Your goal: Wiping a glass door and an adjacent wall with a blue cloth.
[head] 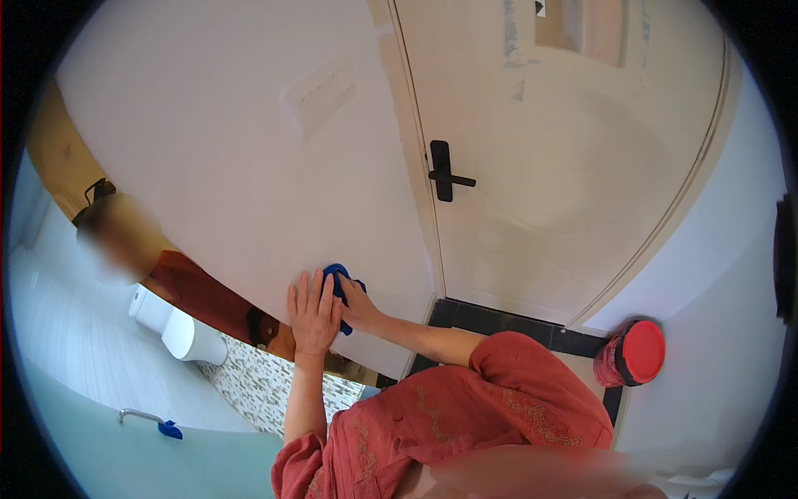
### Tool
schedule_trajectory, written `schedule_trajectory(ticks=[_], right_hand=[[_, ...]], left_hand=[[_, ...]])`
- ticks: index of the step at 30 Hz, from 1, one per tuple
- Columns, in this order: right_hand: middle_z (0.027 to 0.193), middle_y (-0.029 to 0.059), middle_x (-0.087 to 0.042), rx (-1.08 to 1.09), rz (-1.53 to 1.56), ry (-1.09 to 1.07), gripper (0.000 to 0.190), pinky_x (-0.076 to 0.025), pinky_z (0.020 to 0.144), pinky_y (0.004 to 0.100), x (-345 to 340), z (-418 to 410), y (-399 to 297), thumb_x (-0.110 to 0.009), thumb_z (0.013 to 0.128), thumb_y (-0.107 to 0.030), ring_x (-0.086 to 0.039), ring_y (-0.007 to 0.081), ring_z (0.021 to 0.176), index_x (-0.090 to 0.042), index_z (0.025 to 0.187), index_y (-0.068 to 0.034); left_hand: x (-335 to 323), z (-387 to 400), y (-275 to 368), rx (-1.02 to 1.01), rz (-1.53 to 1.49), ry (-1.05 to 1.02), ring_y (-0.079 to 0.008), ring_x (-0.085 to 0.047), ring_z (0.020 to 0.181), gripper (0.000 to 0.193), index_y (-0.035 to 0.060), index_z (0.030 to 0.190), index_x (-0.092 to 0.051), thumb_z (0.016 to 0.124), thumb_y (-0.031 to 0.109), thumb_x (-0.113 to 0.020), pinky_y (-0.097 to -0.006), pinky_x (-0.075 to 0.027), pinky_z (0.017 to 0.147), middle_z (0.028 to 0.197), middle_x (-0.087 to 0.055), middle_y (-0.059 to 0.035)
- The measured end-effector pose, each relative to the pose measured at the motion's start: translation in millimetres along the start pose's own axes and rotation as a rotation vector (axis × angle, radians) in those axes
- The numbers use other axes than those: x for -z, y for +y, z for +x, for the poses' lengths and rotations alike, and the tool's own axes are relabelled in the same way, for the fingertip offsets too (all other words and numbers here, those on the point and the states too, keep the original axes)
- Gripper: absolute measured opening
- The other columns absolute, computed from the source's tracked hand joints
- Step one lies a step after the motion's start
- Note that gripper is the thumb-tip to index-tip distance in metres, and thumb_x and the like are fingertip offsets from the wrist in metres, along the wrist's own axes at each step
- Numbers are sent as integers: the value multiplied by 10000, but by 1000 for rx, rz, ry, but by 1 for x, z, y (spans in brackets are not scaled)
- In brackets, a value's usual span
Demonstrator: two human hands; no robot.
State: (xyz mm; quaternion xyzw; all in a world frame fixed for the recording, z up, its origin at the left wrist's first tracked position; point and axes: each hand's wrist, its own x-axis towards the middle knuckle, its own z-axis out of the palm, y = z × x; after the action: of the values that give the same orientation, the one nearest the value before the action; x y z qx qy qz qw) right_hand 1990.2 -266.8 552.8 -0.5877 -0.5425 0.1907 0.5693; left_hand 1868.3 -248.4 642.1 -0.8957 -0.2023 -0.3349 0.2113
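Observation:
A crumpled blue cloth [336, 277] is pressed against the white wall panel [249, 156]. My right hand [361, 307] grips it, with the fingers bent over the cloth and partly hidden by my other hand. My left hand [316, 318] lies flat on the panel just to the left, its fingers slightly apart and overlapping the cloth's left side. Parts of the cloth show above the fingers and below the right hand.
A cream door [530, 218] with a black lever handle [442, 171] stands to the right. A red-lidded bucket [644, 352] sits by the right wall. A glossy brown edge strip [62, 146] reflects a person. Beyond are a toilet [187, 337] and a frosted glass panel [124, 455].

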Motion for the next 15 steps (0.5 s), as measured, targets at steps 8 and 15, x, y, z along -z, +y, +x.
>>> schedule_trajectory(ticks=[8, 15], right_hand=[[1353, 304, -431, -40, -15, 24, 668, -346, 1060, 459, 0, 4, -2, -534, 928, -315, -411, 428, 1263, -304, 1405, 93], [1285, 324, -481, -64, -25, 112, 648, -374, 1027, 466, -5, 11, 10, -512, 928, -302, -465, 442, 1200, -306, 1393, 100]], left_hand=[[-2, -1, -1, 9, -18, 24, -328, -424, 1319, 449, 97, 1295, -541, 875, 232, -625, -527, -290, 1078, 1389, -506, -99], [-1, -1, -2, -7, -26, 15, -332, -404, 1334, 499, 105, 1321, -517, 855, 228, -645, -540, -284, 1079, 1419, -474, -100]])
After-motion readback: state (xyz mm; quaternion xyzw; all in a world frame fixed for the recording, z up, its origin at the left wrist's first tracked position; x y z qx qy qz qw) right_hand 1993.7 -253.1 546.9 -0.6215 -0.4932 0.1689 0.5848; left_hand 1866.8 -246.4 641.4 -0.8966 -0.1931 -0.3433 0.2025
